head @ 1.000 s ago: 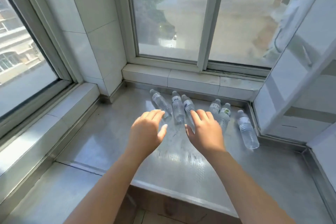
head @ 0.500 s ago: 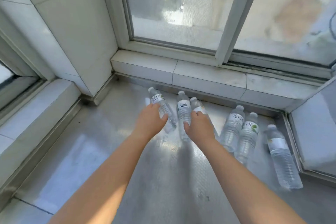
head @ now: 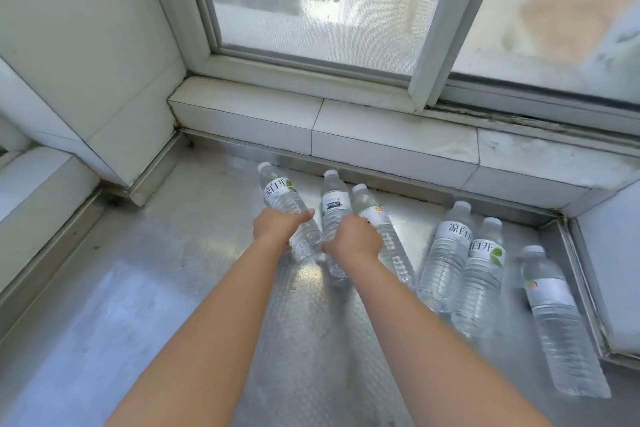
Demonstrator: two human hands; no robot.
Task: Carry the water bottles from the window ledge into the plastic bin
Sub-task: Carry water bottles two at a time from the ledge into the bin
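Observation:
Several clear water bottles lie on the metal window ledge (head: 145, 288) with their caps toward the window. My left hand (head: 277, 225) is closed around the leftmost bottle (head: 277, 192). My right hand (head: 356, 236) grips the third bottle (head: 370, 206), the one with an orange mark on its label. The second bottle (head: 334, 203) lies between my hands. Three more bottles lie to the right: a pair side by side (head: 450, 253) (head: 483, 270) and one alone (head: 554, 315). The plastic bin is not in view.
A white tiled sill (head: 381, 135) runs along the back below the sliding window frame (head: 440, 28). A tiled wall corner (head: 86, 62) stands at the left, and a white panel (head: 613, 270) borders the ledge at the right.
My head moved closer and lower over the ledge. Both hands went from hovering open above the bottles to closing on two of them.

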